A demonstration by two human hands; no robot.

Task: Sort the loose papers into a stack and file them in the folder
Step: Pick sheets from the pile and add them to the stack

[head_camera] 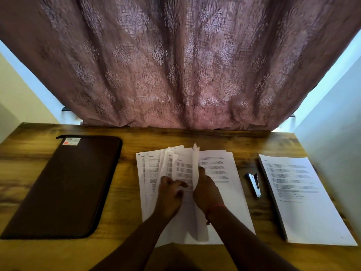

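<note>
Wooden desk (pixel 125 255), dark-grained, set against a patterned mauve curtain (pixel 175 65), with pale walls to either side.

Loose papers (pixel 224 173) lie at the centre of the desk, fanned and overlapping, several sheets lifted off the surface. Both forearms enter from the near edge and converge over this pile. Left hand (pixel 169 194) sits palm down on the left half, fingers curled, pinching the lower edges of the raised sheets. Right hand (pixel 207 189) is turned on edge just beside it, thumb up, gripping one sheet (pixel 195 163) that stands nearly upright between the two hands. A red thread band (pixel 215 207) circles the right wrist.

Folder (pixel 64 184), dark brown and zipped, lies flat and closed at the left of the desk, well apart from the papers. A white and red label (pixel 71 141) is stuck at its far left corner; the print on it is too small to read.

Stapler (pixel 254 184), black and silver, lies between the centre pile and a squared stack (pixel 304 202) at the right of the desk. The stack's top sheet carries printed paragraphs and a short table, blurred beyond reading. Print on the fanned sheets is likewise illegible, apart from short bold headings that cannot be made out
</note>
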